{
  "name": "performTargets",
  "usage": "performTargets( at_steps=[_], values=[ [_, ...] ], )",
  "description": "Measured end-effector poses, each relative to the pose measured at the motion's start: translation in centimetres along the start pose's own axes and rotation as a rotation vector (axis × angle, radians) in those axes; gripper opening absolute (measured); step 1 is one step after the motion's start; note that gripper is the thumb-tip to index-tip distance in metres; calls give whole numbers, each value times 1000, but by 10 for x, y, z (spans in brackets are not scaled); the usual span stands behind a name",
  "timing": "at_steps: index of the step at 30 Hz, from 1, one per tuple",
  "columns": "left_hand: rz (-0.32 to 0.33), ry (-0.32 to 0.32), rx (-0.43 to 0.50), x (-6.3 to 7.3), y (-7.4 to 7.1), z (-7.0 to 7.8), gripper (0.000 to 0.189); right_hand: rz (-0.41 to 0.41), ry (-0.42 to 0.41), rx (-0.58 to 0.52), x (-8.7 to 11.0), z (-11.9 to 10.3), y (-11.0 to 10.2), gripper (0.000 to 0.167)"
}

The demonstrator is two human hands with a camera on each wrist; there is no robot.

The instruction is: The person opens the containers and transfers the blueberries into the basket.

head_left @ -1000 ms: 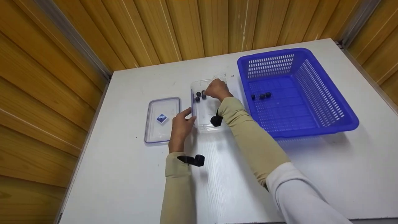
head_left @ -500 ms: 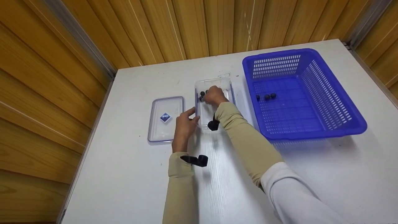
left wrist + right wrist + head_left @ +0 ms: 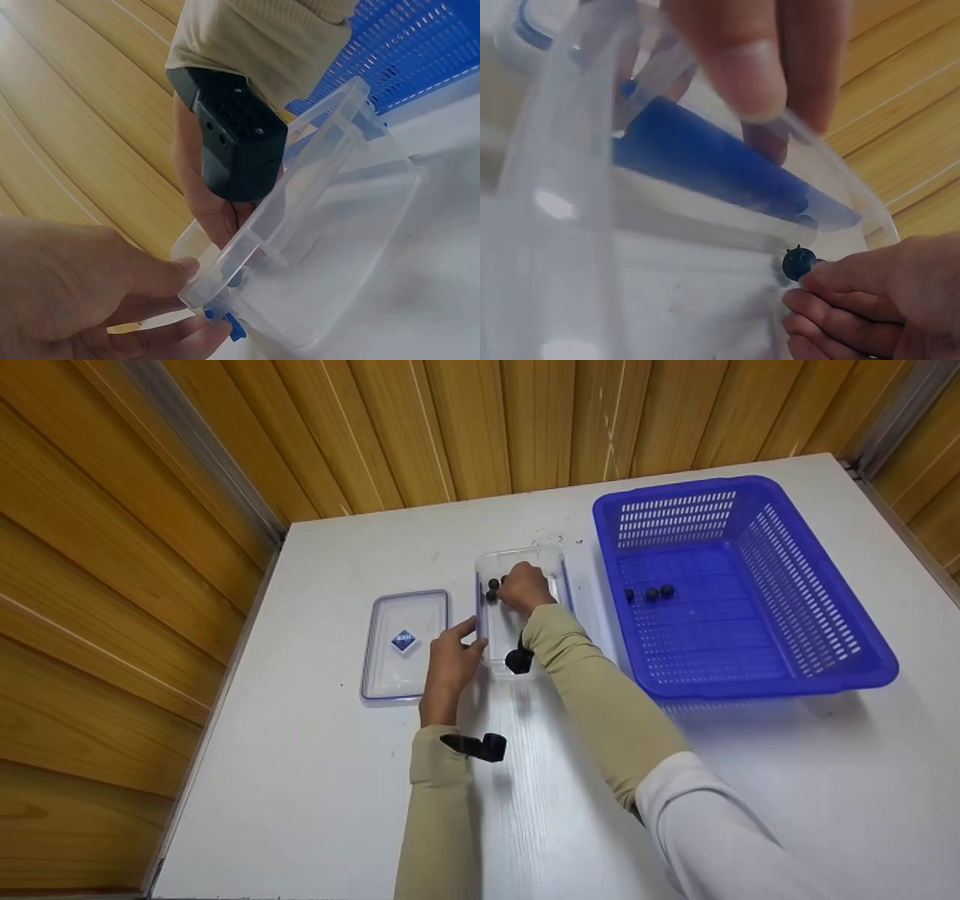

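A clear plastic box [image 3: 498,639] stands mid-table in the head view. My left hand [image 3: 453,658] grips its left rim. The left wrist view shows that thumb on the rim and the fingers outside, by a blue latch [image 3: 234,324]. Inside the box is my right hand [image 3: 525,587], fingers curled downward. In the right wrist view its thumb and fingertips pinch a dark round blueberry [image 3: 798,264] with a small crown. A second dark berry is partly hidden behind the thumb. More blueberries [image 3: 493,584] lie at the box's left side.
A blue perforated basket [image 3: 757,686] stands on the right, with a few blueberries [image 3: 652,593] near its left side. The box's clear lid [image 3: 381,679], with a blue diamond label [image 3: 403,641], lies flat to the left. A wooden panel wall [image 3: 480,431] rises behind the white table [image 3: 300,780].
My right hand has lowered from over the box's far part to the berries inside. The left hand stays at the left rim. The whole scene has shifted slightly right in the head view.
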State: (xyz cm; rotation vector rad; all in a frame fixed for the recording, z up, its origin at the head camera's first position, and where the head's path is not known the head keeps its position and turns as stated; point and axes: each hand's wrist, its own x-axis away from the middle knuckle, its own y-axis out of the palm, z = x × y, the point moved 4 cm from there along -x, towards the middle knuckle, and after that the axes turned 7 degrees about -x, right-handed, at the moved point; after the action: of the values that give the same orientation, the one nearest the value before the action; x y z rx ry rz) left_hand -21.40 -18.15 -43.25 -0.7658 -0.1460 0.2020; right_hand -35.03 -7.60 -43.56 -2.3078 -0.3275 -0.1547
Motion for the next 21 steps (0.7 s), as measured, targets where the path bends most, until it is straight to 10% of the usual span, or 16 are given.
performTargets(
  at_steps=[21],
  values=[
    [-8, -5, 14, 1, 1, 2, 43, -97, -46, 83, 6, -8, 10, 41]
  ],
)
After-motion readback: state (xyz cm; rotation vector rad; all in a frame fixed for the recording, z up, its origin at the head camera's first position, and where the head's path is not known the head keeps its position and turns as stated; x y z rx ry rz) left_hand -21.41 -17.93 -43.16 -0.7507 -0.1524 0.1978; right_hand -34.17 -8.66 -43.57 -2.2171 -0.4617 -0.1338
